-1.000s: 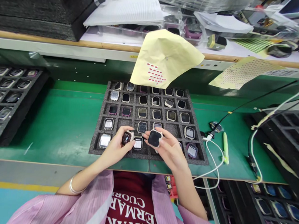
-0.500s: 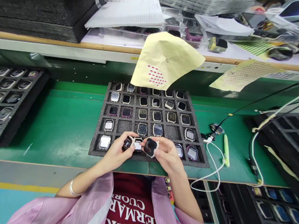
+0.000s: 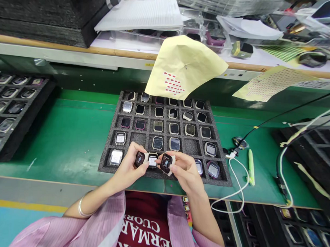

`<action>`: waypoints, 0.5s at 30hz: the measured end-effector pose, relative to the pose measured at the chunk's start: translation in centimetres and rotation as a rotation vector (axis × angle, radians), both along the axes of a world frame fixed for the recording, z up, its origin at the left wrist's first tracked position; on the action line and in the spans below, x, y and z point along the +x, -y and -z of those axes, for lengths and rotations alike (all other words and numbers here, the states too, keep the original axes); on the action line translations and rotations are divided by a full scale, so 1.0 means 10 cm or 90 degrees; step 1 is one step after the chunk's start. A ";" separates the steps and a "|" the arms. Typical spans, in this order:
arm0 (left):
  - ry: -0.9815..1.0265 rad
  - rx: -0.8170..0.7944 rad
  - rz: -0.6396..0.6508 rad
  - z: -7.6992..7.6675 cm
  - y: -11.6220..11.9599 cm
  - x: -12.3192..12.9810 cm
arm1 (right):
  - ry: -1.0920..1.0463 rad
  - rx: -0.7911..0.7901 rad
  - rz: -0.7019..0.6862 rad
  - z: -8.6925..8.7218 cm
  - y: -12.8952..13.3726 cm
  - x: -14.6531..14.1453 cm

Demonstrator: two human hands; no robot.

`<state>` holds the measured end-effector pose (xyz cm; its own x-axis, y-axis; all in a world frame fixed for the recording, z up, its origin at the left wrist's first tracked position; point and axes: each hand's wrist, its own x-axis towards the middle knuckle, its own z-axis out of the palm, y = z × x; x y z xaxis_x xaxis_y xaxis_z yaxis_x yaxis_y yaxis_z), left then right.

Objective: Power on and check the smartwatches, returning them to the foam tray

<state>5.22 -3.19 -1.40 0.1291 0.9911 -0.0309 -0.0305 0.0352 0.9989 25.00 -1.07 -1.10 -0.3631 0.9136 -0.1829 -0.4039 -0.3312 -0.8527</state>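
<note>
My left hand [image 3: 132, 165] is closed on a smartwatch [image 3: 140, 159] with a light case and a lit dark screen. Another light-cased smartwatch [image 3: 166, 163] is gripped in my right hand [image 3: 187, 172], its screen showing a small blue and white picture. Between them, a watch with a white lit screen [image 3: 152, 160] lies in the front row of a black foam tray [image 3: 162, 178]. Both hands are over that row. Several more watch bodies, without straps, sit in the tray's compartments, some with white screens, some dark.
Another foam tray of watches [image 3: 23, 118] lies at the left. To the right are a white cable [image 3: 242, 197], a light green pen [image 3: 251, 166] and a small round device [image 3: 240, 142]. Yellow paper [image 3: 184, 67] hangs from the shelf over the tray's back edge.
The screen of the watch in my right hand was dark and now shows a picture. Both hands keep nearly the same place and grip.
</note>
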 end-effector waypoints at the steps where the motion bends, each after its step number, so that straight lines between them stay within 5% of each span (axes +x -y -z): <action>1: 0.002 0.005 0.004 0.00 0.00 0.00 | -0.001 0.000 0.000 -0.01 0.00 0.00; 15: 0.008 -0.021 0.002 0.00 -0.01 0.00 | 0.009 0.007 -0.004 -0.02 0.00 -0.01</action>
<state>5.21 -3.08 -1.41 0.1333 0.9891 -0.0620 -0.0430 0.0683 0.9967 24.92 -1.09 -0.95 -0.3657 0.9135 -0.1783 -0.3898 -0.3243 -0.8619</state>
